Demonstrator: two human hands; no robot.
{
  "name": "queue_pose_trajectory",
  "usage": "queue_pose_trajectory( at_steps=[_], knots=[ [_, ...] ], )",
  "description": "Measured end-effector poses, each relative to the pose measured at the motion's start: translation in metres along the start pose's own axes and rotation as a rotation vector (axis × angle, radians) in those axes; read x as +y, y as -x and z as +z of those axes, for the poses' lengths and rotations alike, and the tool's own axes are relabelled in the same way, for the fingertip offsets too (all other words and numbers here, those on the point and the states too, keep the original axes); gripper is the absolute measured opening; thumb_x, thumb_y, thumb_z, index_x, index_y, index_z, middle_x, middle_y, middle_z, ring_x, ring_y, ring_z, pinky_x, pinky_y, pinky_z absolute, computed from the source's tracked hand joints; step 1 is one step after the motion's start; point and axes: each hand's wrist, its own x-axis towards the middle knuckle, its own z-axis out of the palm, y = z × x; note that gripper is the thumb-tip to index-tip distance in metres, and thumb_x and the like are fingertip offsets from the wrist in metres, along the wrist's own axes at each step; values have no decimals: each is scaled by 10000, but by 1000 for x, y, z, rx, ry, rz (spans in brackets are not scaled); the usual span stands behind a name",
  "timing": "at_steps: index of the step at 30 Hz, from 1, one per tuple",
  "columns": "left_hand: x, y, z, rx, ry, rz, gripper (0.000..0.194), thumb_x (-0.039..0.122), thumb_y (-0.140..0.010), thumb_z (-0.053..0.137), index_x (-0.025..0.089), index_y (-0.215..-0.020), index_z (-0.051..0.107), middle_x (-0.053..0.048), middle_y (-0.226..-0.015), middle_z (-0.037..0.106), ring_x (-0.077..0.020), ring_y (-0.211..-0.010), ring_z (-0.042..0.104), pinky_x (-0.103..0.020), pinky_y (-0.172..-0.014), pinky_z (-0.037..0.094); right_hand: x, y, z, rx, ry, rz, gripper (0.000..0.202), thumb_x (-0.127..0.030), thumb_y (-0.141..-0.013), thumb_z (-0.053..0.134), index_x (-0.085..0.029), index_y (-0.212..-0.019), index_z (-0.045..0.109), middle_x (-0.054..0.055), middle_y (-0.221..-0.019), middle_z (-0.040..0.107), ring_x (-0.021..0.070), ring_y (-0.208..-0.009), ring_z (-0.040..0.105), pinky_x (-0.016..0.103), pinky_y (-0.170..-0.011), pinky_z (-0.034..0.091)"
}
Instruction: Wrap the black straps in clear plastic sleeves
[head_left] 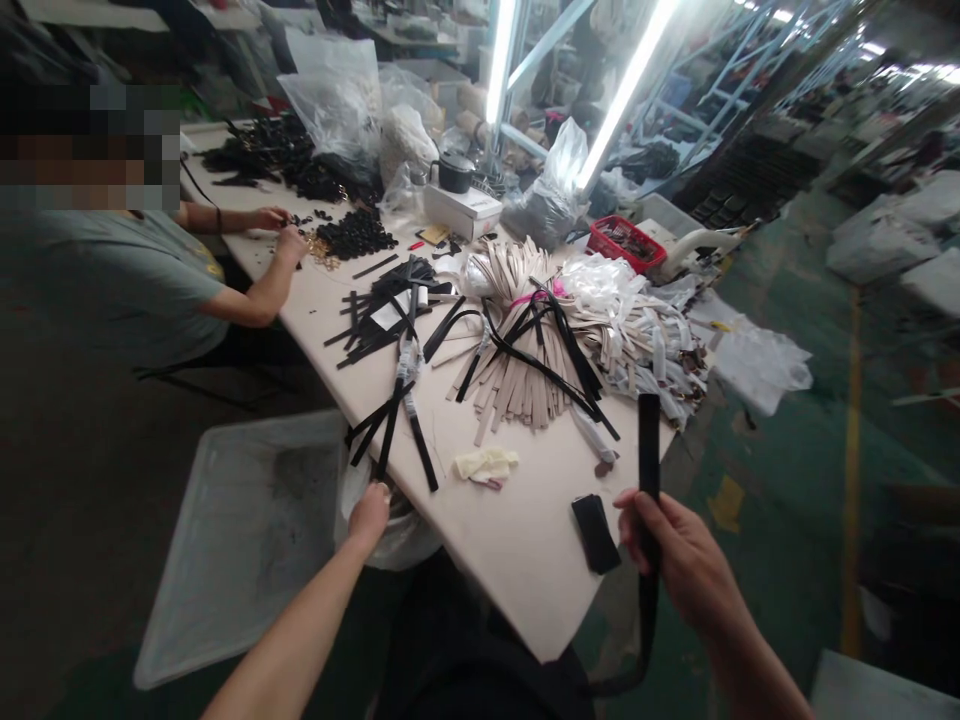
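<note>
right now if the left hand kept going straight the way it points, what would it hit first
Probably the loose black straps lying on the table just ahead of it. The left hand sits at the table's near edge over a clear plastic bag, pointing up the table; depth is hard to judge.

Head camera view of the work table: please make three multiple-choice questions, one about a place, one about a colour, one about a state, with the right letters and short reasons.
1. Where does the small black block lie?
A. on the table near the right hand
B. in the red basket
C. on the floor

2. What colour is the basket at the far side of the table?
A. blue
B. red
C. yellow

3. How is the right hand?
A. open and flat
B. closed around a black strap
C. out of view

Answers:
1 A, it rests on the tabletop just left of that hand.
2 B, its rim is red.
3 B, the fingers wrap the black strap, which stands up above them.
</note>
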Motion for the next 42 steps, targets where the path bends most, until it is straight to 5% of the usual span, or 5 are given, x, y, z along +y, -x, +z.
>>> queue_pose_trajectory(
  at_steps=[10,20,29,34,42],
  knots=[
    [-6,78,7,455,210,129,235,162,-866,485,198,-1006,670,-121,-1441,487,-282,-1201,588,-412,-965,525,105,-5,40,-197,-100,154,431,-585,-950,520,-164,-1010,587,-2,-676,612,63,-383,446,192,-378,275],
    [48,30,3,906,175,403,218,71,-813,558,204,-935,681,-93,-1440,528,-237,-1067,656,-359,-884,557,238,-63,30,-306,-151,85,363,-479,-944,511,-211,-1189,500,14,-757,678,126,-409,558,220,-381,378],
    [179,36,139,501,416,878,344,95,-892,520,226,-1203,587,-81,-1115,654,-223,-1082,617,-402,-994,498,327,-117,65,-193,-186,-80,516,-474,-824,678,-151,-1221,608,33,-798,691,45,-402,326,199,-388,235],
    [182,68,177,368,517,808,747,24,-783,532,251,-1474,364,-84,-1185,602,-184,-875,593,-384,-895,521,360,-114,75,-101,29,-283,321,-403,-749,738,-120,-901,747,84,-826,729,186,-717,613,254,-603,433],
    [178,92,187,427,577,795,858,8,-760,523,269,-1528,243,-101,-1289,524,-163,-838,558,-357,-880,503,382,-110,82,11,-63,-233,121,-251,-624,727,-139,-650,691,18,-626,669,164,-644,565,244,-601,400]
  ],
)
